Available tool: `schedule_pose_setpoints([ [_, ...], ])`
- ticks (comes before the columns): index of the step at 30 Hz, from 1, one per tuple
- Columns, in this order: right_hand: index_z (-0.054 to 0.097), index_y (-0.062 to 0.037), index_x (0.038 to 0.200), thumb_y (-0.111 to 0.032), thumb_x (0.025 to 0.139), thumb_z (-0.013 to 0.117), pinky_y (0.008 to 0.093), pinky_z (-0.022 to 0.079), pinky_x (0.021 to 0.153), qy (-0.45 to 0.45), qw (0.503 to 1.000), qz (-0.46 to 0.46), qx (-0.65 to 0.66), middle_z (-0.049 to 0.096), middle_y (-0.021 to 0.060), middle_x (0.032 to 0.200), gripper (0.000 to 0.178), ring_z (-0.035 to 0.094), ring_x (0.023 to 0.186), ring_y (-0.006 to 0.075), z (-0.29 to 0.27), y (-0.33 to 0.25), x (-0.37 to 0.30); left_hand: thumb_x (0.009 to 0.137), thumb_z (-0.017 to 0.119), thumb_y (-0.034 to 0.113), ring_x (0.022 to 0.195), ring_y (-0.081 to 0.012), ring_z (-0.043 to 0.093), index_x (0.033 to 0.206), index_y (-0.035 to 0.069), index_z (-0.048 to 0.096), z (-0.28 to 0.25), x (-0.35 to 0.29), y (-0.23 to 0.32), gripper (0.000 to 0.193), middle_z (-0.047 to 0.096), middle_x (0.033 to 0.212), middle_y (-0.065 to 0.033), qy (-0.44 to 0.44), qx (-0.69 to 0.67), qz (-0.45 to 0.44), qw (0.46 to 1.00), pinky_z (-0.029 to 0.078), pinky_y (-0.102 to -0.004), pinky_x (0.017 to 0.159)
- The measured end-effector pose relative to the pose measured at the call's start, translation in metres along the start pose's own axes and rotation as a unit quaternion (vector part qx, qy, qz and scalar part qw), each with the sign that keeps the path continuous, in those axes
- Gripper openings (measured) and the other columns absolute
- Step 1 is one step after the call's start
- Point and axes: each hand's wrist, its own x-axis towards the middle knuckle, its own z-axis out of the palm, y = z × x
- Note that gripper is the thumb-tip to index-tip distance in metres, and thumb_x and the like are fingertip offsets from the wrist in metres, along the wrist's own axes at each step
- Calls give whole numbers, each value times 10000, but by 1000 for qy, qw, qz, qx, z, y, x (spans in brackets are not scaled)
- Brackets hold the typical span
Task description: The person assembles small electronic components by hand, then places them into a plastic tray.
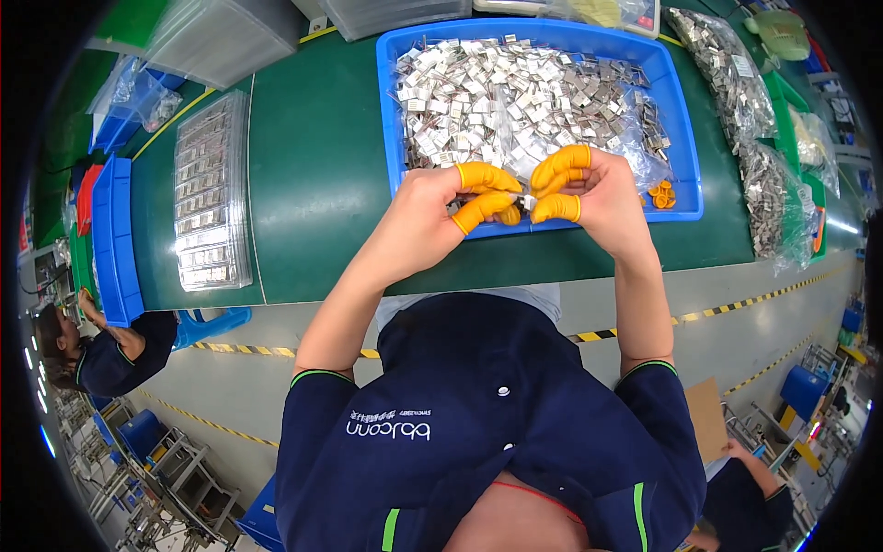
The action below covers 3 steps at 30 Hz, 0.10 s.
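Note:
Over the near edge of a blue bin (694, 147), my two hands meet with fingertips pinched. Yellow finger cots cover the fingertips of my left hand (434, 207) and my right hand (602, 198). Between them is a small part (525, 201), dark with a silvery-white side; my fingers hide most of it. Both hands are closed on it. Many small silvery metal pieces (506, 87) fill the bin beyond my hands. A clear plastic bag (639, 147) lies among them, and loose yellow finger cots (662, 194) sit in the bin's near right corner.
A clear tray (213, 198) with rows of metal pieces lies left on the green table (313, 175). Bags of metal parts (763, 189) line the right side. A blue bin (115, 239) stands at the left edge. Co-workers (124, 354) are at far left and lower right.

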Motion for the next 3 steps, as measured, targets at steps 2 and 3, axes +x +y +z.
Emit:
schedule_pose_setpoints([
  [2,609,35,979,-39,688,708,258,497,725,-25,999,-5,26,645,104,872,316,621,780,155,-1,2,1,812,579,38,769,-153,621,958,-29,580,-2,1,-3,160,640,817,-108,-71,-80,-21,994,493,-251,684],
  [3,608,20,994,-44,676,721,261,497,737,-50,997,-8,52,644,101,883,344,624,801,165,-2,2,0,827,562,45,767,-154,621,976,-24,578,-3,2,-6,165,640,817,-108,-110,-113,-20,987,491,-239,698],
])
